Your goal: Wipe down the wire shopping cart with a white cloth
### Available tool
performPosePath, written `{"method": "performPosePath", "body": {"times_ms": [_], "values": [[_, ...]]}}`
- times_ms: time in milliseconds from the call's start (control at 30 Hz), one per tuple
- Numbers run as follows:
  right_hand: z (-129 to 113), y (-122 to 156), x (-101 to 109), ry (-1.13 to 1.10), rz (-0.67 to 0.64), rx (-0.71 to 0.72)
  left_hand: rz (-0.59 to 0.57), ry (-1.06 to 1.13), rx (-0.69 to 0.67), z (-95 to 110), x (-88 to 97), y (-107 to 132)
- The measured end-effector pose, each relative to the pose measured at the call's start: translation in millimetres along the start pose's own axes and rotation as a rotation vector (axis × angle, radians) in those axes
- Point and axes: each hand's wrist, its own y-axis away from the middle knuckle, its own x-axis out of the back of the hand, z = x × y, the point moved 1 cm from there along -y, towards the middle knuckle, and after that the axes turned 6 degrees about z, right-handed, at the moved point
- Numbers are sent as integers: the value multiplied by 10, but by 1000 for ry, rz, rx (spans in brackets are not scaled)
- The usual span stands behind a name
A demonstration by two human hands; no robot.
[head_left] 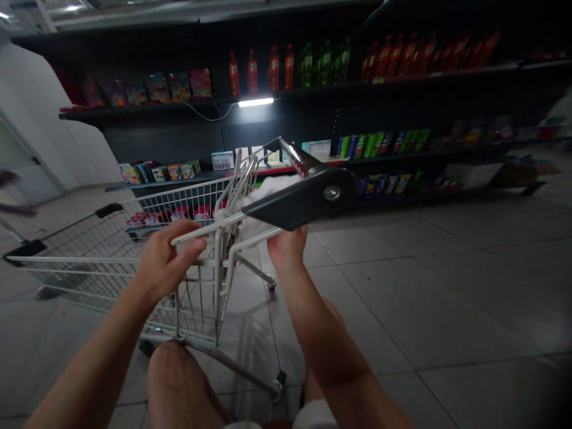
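Head view: silver wire shopping cart [217,286], tilted, with black handle end [304,196].

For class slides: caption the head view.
Left hand and right hand grip the black handle of a silver wire shopping cart.

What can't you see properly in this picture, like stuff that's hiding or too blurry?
In the head view:
- Right hand: its fingers are hidden behind the black handle cover of the shopping cart.
- White bundle: the cover hides part of it, so I can't tell what it is.
- Red bottles: labels too dark and blurred to read.
- Dark blurred shape: cut off by the left edge.
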Motion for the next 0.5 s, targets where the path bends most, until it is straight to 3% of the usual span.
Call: {"method": "performPosePath", "body": {"times_ms": [67,167,267,367,500], "values": [[-203,-25,-215,133,-201,160,-1,-21,88,42,-150,15],[-294,-87,-381,323,-446,390,37,-2,128,71,-187,94],[-248,-357,-413,349,-515,566,44,27,141,64,-143,115],[-264,-517,-401,291,-493,587,64,50,79,30,-165,84],[-415,-301,-329,182,-557,427,167,35,-6,-30,-253,66]]}}
